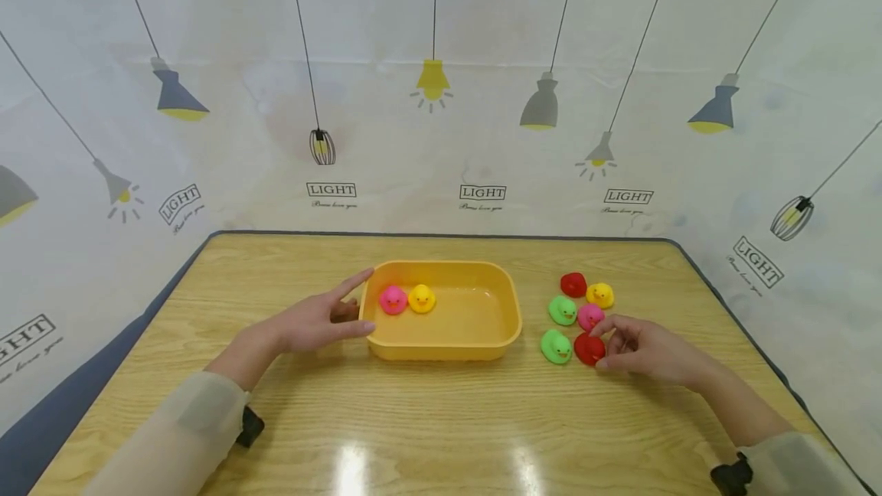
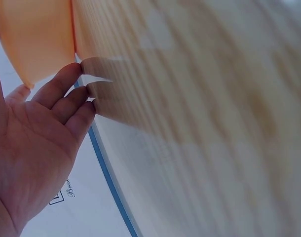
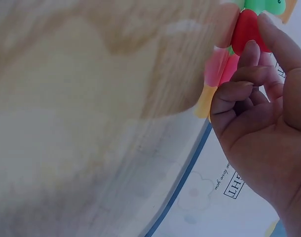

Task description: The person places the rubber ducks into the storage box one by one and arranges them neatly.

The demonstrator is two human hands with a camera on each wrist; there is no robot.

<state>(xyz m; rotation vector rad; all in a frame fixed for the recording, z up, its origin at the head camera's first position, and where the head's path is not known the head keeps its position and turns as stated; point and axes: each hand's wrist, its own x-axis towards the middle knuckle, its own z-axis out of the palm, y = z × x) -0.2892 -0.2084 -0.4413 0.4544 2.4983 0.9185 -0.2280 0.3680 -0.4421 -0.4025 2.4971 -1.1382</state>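
Note:
A yellow plastic basin (image 1: 448, 335) sits on the table, a pink rubber duck (image 1: 393, 299) and a yellow rubber duck (image 1: 422, 298) side by side in its left part. Against the basin's left end, my left hand (image 1: 313, 321) rests with thumb and index finger spread along the rim. To the right, my right hand (image 1: 651, 350) has thumb and fingertips around a red rubber duck (image 1: 588, 348), pinching its sides. The right wrist view shows this red duck (image 3: 246, 32) between the fingertips, the other fingers curled below.
Beside the held duck stand two green ducks (image 1: 563, 311), a pink duck (image 1: 590, 317), a yellow duck (image 1: 600, 295) and another red duck (image 1: 573, 284). The wood-patterned table (image 1: 427, 412) ends at a white curtain (image 1: 386, 213) printed with lamps.

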